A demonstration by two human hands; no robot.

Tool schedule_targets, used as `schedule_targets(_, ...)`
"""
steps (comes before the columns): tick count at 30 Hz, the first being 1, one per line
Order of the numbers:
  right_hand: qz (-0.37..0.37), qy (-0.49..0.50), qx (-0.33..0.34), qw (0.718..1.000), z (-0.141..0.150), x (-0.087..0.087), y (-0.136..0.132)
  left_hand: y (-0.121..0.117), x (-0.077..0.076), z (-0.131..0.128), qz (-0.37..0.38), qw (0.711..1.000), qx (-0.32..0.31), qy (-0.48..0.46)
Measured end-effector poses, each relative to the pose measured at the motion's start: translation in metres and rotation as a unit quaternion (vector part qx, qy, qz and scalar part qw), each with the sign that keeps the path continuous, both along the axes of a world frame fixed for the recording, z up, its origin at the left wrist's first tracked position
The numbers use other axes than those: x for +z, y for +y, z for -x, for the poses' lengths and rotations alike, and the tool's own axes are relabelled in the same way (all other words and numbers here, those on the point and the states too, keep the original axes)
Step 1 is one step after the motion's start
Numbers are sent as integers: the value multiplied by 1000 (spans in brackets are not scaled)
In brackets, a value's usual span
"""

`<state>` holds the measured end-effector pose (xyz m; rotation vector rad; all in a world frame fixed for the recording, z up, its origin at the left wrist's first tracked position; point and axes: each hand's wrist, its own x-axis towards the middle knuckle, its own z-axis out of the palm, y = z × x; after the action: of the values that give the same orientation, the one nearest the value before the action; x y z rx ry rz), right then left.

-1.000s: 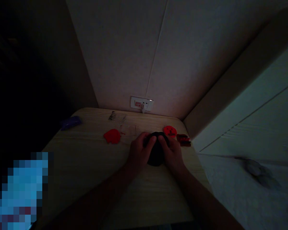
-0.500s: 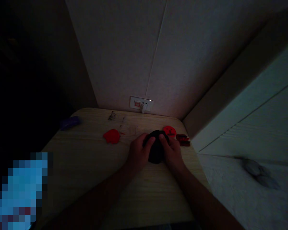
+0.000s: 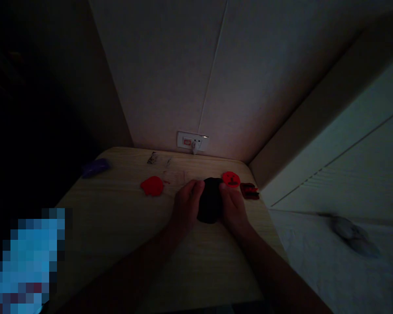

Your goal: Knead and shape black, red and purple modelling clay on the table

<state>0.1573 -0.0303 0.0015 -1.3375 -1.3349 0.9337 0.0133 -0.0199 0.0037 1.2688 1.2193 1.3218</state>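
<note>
Pretty dim in here, but the main thing is easy to spot: a black lump (image 3: pixel 210 200) between two bare hands, over the right-hand half of the tabletop (image 3: pixel 118 235). The left hand (image 3: pixel 186 203) grips it from one side and the right hand (image 3: pixel 235 205) from the other, thumbs up near its far edge. The other fingers are mostly out of sight, so I can't say how far they wrap underneath, or whether the lump is resting on the wood or held just above it.

Looks to me like a shaping step, squeezing and patting the lump from both sides. My take on the next move: even pressure from both palms, turning it a bit so one side doesn't go flat.

Material-wise, the lump reads as soft, matte clay or dough, a rounded oval with no shine. I'd expect it to dent easily. The red piece (image 3: pixel 151 186) off to the left seems like similar stuff, flattened with a ragged edge. Just beyond the right hand there's a round red disc (image 3: pixel 231 179) with dark marks on it, and next to that some dark strips (image 3: pixel 249 191) with red showing between them. The purple packet (image 3: pixel 96 167) at the far left edge is maybe plastic, too blurry to be sure. The tabletop has pale wood grain, with a black smudge (image 3: pixel 152 158) toward the back.
</note>
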Motion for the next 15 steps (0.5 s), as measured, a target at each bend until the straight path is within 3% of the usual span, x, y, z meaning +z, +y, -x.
schedule_targets(5, -5, 21, -19, 1000, 1, 2, -1, -1, 0, 1, -36, 995, -1, 94)
schedule_targets(9, -35, -48, -52, 997, 2, 4, -1, -3, -1, 0, -35, 996, -8, 88)
schedule_targets(15, -39, -16, -39, 998, 1, 0, -1, -5, 0, -1, -48, 993, -12, 111)
